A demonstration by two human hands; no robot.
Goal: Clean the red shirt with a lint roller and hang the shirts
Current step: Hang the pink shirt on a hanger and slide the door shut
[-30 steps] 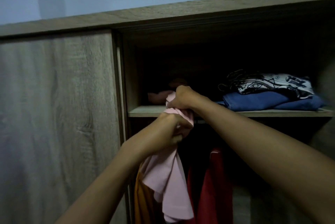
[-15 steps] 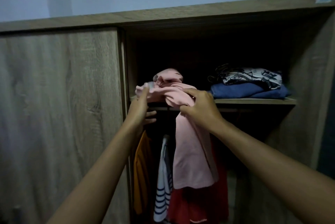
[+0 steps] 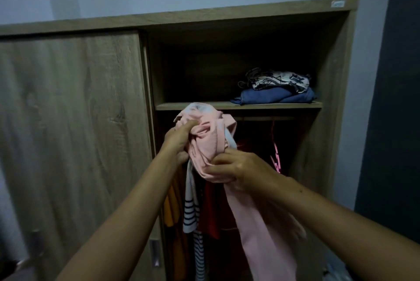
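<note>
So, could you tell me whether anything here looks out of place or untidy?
The pale pink shirt is bunched between the left hand and right hand, not hung. An empty pink hanger dangles on the wooden rail; the folded blue garment overhangs the shelf.

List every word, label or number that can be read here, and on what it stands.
None can be read.
Sticker on the wardrobe's top edge: too small and blurred.
Print on the folded black-and-white garment on the shelf: large letter-like shapes, illegible.
</note>
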